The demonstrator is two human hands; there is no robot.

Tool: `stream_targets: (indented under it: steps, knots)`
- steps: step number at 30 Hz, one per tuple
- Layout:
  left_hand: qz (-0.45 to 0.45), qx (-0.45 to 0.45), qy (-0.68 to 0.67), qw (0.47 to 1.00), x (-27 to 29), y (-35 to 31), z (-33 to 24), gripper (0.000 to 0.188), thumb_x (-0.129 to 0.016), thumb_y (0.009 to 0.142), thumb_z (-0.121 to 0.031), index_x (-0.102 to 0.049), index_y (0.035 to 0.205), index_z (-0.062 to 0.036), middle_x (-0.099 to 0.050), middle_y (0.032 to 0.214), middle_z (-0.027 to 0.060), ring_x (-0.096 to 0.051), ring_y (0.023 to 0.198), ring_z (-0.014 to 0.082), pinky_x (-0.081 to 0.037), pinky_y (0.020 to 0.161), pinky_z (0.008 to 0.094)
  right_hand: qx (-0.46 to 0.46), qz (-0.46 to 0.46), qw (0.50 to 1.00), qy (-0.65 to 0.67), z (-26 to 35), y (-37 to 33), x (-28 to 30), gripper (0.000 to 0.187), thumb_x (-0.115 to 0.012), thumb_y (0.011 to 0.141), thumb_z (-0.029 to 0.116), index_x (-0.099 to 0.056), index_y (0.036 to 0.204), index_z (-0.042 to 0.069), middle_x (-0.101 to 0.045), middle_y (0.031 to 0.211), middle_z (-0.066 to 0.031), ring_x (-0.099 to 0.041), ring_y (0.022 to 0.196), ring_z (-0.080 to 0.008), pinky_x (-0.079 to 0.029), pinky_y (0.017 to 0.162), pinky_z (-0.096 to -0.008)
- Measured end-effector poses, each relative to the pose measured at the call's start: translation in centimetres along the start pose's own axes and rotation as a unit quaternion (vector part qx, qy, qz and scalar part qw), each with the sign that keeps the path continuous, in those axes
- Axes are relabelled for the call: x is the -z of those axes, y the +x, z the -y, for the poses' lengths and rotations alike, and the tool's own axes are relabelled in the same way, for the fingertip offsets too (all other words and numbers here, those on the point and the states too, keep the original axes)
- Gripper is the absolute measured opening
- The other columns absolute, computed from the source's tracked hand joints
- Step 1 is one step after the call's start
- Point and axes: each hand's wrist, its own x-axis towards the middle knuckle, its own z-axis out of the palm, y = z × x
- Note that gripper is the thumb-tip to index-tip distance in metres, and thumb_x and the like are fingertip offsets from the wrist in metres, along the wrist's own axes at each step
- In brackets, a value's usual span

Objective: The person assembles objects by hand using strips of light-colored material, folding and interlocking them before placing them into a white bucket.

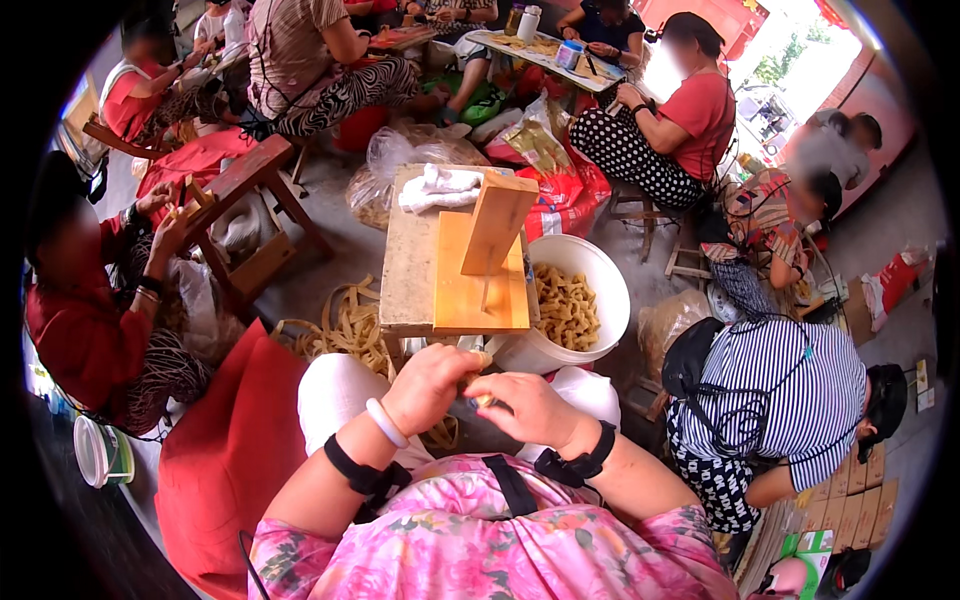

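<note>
Both hands meet over my lap, just in front of a small stand. My left hand (432, 387), with a pale bangle at the wrist, has its fingers curled in a pinch. Between its thumb and finger shows a small tan piece (484, 358). My right hand (535, 408) is closed against it, and a small yellowish end (485, 401) pokes out at its fingertips. The fingers cover most of what they hold. On the stand (405, 290) an upright wooden block (498, 225) rises from a flat wooden board (455, 305). A white cloth (440, 188) lies behind the block.
Right of the stand, a white bucket (612, 320) contains several knotted-looking tan pieces (565, 305). Long tan strips (345, 325) lie in a pile at its left. Red cloth (225, 460) covers something by my left side. Seated people work around me, one at a wooden bench (245, 175).
</note>
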Motion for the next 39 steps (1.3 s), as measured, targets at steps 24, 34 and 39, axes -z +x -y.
stream_targets:
  steps: [24, 34, 39]
  knots:
    - [-0.071, 0.017, -0.040, 0.997, -3.6, -0.1, 0.2, 0.023, -0.072, 0.073, -0.001, -0.060, 0.093, -0.0044, -0.063, 0.082, 0.0126, -0.063, 0.073, 0.0316, -0.052, 0.066, 0.0376, -0.256, -0.067, 0.934, 0.239, -2.2, -0.9, -1.6, 0.023, -0.057, 0.082, -0.001, -0.053, 0.104, 0.004, -0.059, 0.094, -0.0095, -0.059, 0.078, -0.0212, -0.049, 0.068, -0.0328]
    - [0.100, 0.298, -0.658, 0.684, -3.7, -1.6, 3.6, 0.020, -0.067, 0.089, -0.015, -0.062, 0.106, -0.0062, -0.065, 0.104, 0.0018, -0.060, 0.097, 0.0104, -0.048, 0.081, 0.0242, -0.123, -0.162, 0.979, -0.019, -2.2, -0.6, -1.6, 0.018, -0.058, 0.072, -0.006, -0.051, 0.086, 0.003, -0.051, 0.083, -0.0138, -0.055, 0.077, -0.0353, -0.046, 0.069, -0.0428]
    - [0.043, 0.327, -0.629, 0.704, -3.2, -1.5, 2.3, 0.019, -0.066, 0.089, -0.013, -0.062, 0.106, -0.0049, -0.064, 0.094, -0.0013, -0.057, 0.082, 0.0057, -0.045, 0.074, 0.0199, -0.024, -0.114, 0.991, -0.066, -2.1, -0.7, -0.9, 0.018, -0.060, 0.075, -0.002, -0.055, 0.092, 0.003, -0.056, 0.091, -0.0145, -0.057, 0.084, -0.0351, -0.048, 0.076, -0.0412]
